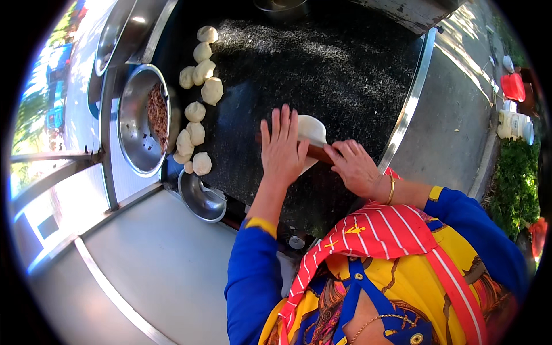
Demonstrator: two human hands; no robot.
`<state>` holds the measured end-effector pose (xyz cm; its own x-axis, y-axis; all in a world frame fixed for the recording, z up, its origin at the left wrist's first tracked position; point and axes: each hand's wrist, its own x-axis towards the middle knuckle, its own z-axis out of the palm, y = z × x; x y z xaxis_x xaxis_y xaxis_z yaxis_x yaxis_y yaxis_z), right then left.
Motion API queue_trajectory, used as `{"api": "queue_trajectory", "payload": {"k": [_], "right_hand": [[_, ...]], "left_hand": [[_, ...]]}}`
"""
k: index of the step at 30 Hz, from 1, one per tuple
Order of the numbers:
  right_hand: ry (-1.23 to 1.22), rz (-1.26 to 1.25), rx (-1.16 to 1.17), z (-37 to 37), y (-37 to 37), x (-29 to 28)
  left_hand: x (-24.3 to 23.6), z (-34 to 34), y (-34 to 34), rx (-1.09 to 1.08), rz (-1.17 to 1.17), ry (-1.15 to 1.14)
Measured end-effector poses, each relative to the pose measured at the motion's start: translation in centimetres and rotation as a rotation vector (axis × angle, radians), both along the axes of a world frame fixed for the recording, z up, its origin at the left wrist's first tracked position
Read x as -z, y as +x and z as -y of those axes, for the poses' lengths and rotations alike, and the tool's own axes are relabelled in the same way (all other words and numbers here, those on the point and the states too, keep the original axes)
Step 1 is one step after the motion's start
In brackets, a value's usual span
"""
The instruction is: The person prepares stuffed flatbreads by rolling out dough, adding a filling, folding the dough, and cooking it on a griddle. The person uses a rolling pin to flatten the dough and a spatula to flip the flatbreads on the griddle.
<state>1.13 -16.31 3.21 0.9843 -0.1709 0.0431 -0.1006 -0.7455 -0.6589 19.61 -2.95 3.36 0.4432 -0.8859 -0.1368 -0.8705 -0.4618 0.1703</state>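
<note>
A brown rolling pin (318,153) lies across a flattened round of pale dough (311,129) on a dark speckled worktop (253,98). My left hand (282,146) rests palm down over the pin's left part, with its fingers stretched out away from me. The thumb points toward the dough. At the pin's right end, my right hand (352,167) has its fingers bent over the wood, a bangle at the wrist. Part of the dough is hidden under the pin and my left hand. Several dough balls (211,91) stand in an uneven line along the worktop's left side.
Left of the dough balls sits a large metal bowl (131,123) with a reddish-brown crumbly filling (156,115). A smaller metal bowl (201,200) tilts by the near left corner. Metal trim (409,103) edges the right side. Another bowl (282,6) is at the far edge.
</note>
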Motion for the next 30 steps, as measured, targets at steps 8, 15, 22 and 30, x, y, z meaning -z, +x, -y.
{"api": "queue_trajectory", "payload": {"k": [8, 15, 22, 30], "right_hand": [[-0.024, -0.042, 0.071, 3.7, 2.3, 0.5], [-0.009, -0.056, 0.085, 5.9, 2.4, 0.9], [-0.118, -0.014, 0.201, 9.7, 5.9, 2.2], [-0.037, 0.002, 0.007, 0.5, 0.4, 0.7]], "left_hand": [[1.3, 8.3, 2.9, -0.04, 0.045, -0.182], [1.4, 9.8, 2.6, 0.02, 0.032, -0.109], [1.6, 18.8, 7.9, 0.002, 0.111, -0.475], [0.4, 3.8, 2.8, -0.029, 0.006, -0.054]]}}
